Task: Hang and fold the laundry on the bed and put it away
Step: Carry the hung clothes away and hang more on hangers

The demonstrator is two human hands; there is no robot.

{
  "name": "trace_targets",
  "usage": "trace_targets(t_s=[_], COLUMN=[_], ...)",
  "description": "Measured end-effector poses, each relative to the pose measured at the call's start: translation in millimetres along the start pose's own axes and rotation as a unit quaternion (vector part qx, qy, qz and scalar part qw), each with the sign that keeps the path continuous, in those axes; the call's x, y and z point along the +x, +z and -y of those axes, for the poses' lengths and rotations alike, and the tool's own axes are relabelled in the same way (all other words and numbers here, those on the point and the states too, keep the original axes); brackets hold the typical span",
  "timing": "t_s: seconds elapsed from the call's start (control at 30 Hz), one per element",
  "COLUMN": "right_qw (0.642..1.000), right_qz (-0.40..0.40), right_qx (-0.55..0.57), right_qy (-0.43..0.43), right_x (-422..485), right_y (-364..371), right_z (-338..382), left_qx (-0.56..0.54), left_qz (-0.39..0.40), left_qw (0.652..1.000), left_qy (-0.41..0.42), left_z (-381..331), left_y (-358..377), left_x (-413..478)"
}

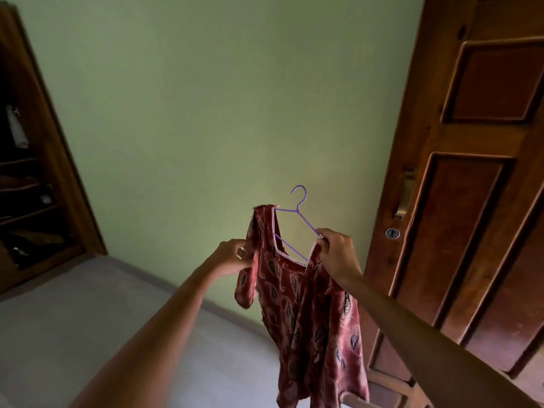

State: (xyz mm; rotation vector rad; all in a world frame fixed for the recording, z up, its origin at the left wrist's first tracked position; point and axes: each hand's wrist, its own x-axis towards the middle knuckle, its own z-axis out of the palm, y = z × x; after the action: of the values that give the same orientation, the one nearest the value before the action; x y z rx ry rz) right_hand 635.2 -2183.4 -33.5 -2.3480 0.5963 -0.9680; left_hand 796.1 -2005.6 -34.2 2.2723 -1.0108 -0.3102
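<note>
Top (312, 319): seat the right shoulder fully over the hanger (298, 211) arm before release. By the look of it that shoulder is not yet on, while the left one covers the wire end. Keep the hook upright. Left hand (232, 256) pinches the sleeve seam; right hand (337, 251) pinches hanger end and neckline together. The top hangs between and below both hands.

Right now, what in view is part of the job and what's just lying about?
Job: red patterned top, purple hanger, left hand and right hand, each gripping a shoulder of the top.
Lying about: wooden door, door handle, wooden shelf unit.
</note>
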Motion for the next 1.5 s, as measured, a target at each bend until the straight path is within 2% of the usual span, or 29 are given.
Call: trace_targets(t_s=[0.33,0.5,0.7,0.93,1.3,1.5], right_qw=[0.998,0.997,0.993,0.985,0.972,0.962], right_qz=[0.044,0.047,0.066,0.096,0.145,0.169], right_qx=[0.014,0.024,0.049,0.081,0.117,0.14], right_qy=[-0.035,-0.063,-0.088,-0.115,-0.14,-0.162], right_x=[64,98,120,146,210,275], right_y=[11,11,19,53,147,247], right_z=[-34,-56,-59,-52,-21,17], left_qx=[0.006,0.016,0.036,0.059,0.056,0.05], left_qz=[-0.023,-0.06,-0.053,-0.089,-0.119,-0.154], left_qw=[0.999,0.997,0.996,0.989,0.978,0.971], left_qy=[-0.041,-0.045,-0.064,-0.101,-0.162,-0.175], left_z=[-14,-29,-29,-9,69,149], left_y=[10,16,19,-11,-53,-110], left_x=[63,102,114,128,157,211])
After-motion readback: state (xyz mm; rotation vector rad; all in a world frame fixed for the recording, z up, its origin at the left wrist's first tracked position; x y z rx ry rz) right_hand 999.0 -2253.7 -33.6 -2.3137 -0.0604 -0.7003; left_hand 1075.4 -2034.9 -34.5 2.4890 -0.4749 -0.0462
